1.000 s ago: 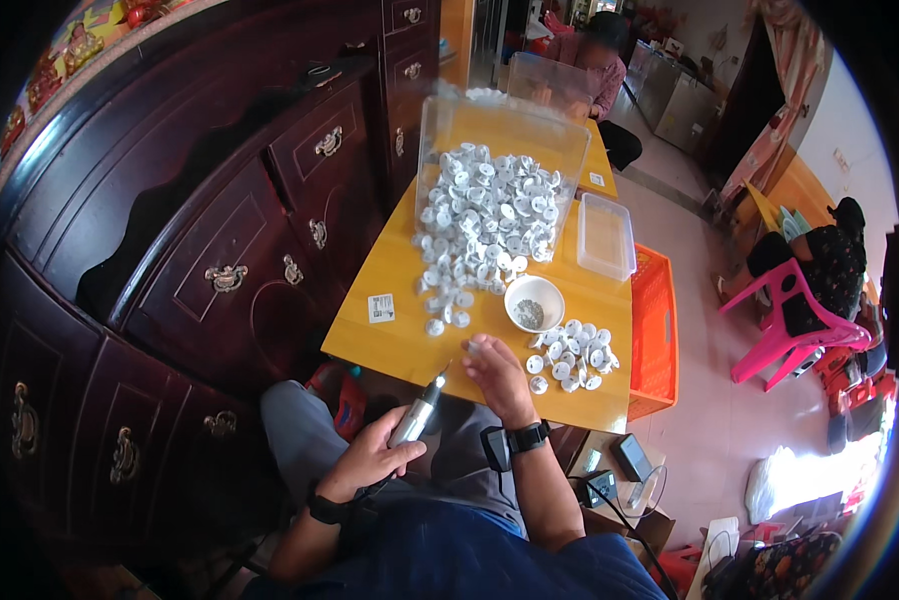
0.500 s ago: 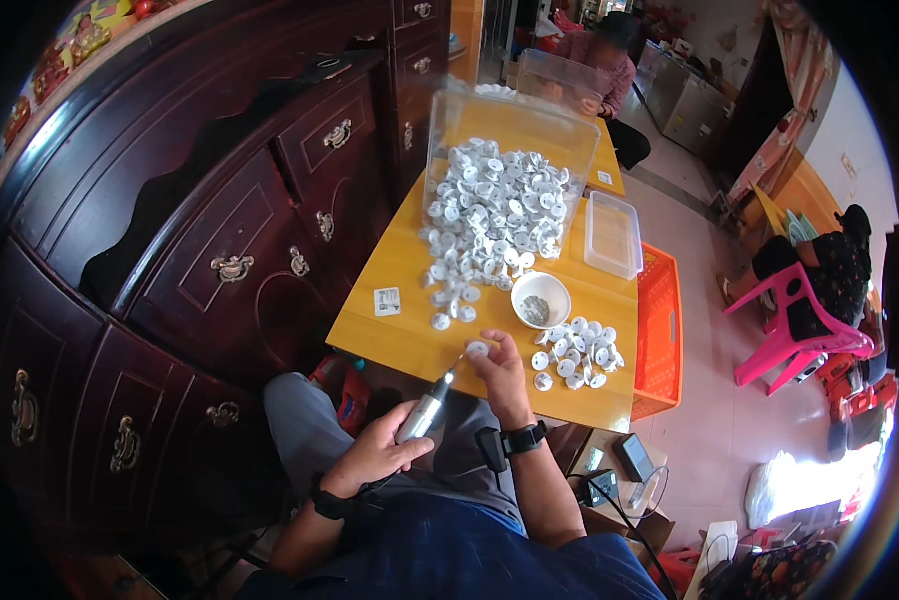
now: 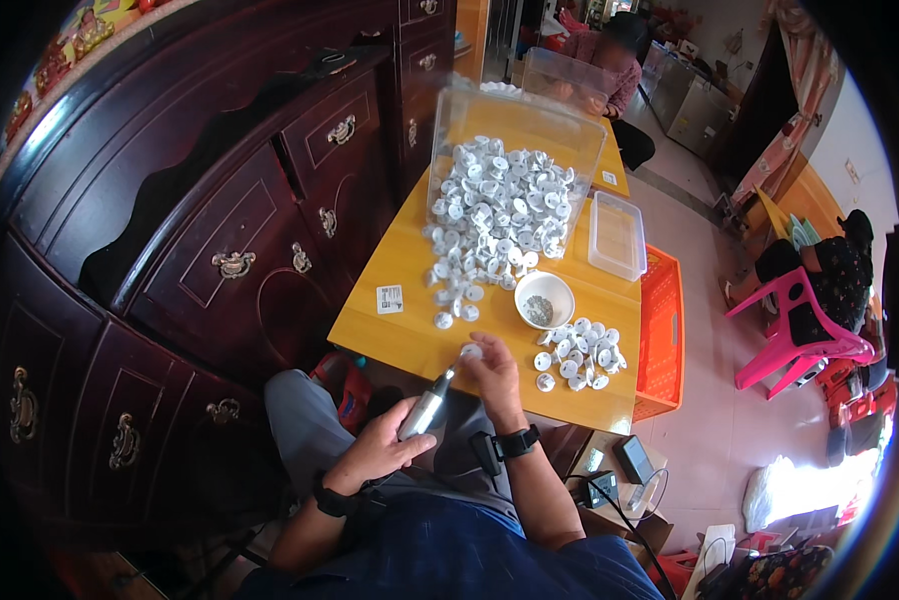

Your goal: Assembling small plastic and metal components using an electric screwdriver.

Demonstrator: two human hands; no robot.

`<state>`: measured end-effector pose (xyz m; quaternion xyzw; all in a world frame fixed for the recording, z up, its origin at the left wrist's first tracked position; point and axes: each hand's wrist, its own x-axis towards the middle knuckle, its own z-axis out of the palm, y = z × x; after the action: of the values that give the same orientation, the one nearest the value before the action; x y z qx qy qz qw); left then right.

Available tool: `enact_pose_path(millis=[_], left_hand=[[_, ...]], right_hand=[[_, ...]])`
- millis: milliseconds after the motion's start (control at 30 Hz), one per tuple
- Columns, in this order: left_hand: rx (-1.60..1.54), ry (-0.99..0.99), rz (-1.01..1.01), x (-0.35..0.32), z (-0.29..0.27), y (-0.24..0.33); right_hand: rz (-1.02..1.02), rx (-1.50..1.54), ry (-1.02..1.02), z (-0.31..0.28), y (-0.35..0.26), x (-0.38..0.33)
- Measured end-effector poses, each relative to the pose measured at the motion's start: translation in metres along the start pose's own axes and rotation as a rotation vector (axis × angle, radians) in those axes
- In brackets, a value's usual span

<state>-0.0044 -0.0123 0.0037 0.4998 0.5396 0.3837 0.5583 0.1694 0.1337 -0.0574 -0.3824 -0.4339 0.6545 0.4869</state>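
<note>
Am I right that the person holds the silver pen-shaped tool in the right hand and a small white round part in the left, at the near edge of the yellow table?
Not quite: the hands are swapped. In the head view the left hand holds the silver pen-shaped tool and the right hand holds the small white round part, at the near edge of the yellow table.

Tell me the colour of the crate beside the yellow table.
Orange; the crate sits against the table's right edge, clearest in the head view.
</note>
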Motion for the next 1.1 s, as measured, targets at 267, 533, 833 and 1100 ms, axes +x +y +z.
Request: enact_pose_path(millis=[267, 533, 833, 1100], left_hand=[[0.015, -0.012, -0.026, 0.004, 0.0, 0.001], [0.011, -0.011, -0.026, 0.005, -0.001, -0.001], [0.014, -0.013, -0.035, 0.006, -0.002, -0.004], [0.0, -0.02, -0.035, 0.007, -0.003, -0.004]], right_hand=[[-0.068, -0.078, -0.006, -0.004, 0.011, 0.003], [-0.033, -0.102, 0.001, -0.004, 0.016, 0.002], [-0.038, -0.092, -0.003, -0.003, 0.018, 0.002], [-0.065, -0.089, 0.0, 0.0, 0.017, 0.002]])
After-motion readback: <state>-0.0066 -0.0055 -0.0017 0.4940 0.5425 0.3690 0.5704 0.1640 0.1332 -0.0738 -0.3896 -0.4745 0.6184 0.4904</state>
